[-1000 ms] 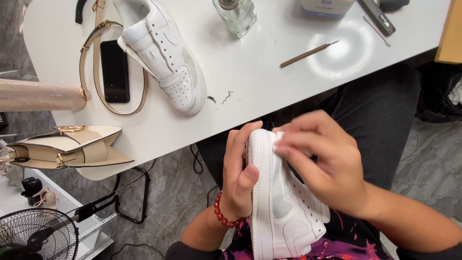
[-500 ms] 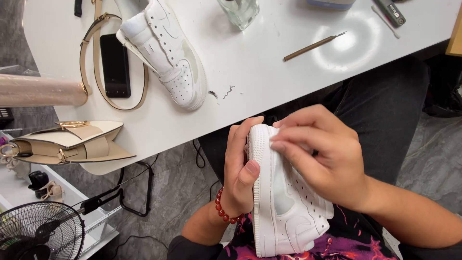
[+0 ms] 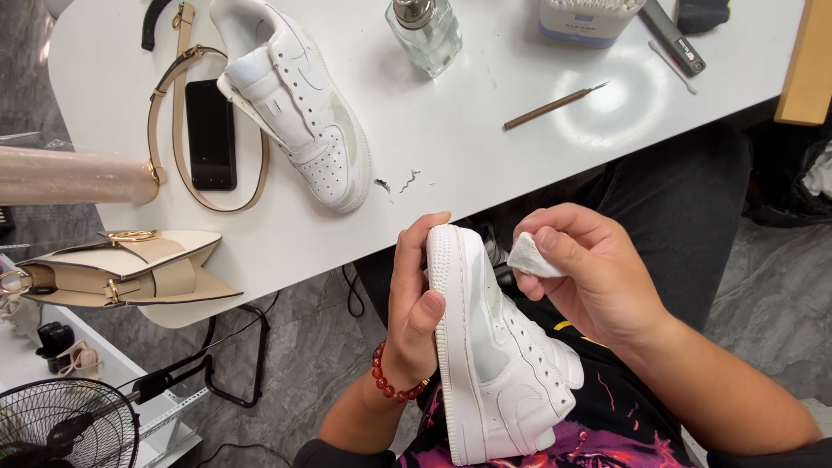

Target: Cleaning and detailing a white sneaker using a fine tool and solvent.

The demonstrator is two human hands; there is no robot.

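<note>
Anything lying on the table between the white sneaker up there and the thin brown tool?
In the head view, only small dark scraps lie beside the white sneaker; from there to the thin brown tool the white table is bare.

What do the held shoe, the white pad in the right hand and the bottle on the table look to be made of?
Shoe: smooth white leather or a synthetic like it, with punched holes and a ribbed, rubbery-looking sole.
Pad: soft, matte and crumpled, probably cotton or tissue, pinched in the right hand.
Bottle: clear and see-through, glass or hard plastic, with a shiny metal-looking top.
</note>
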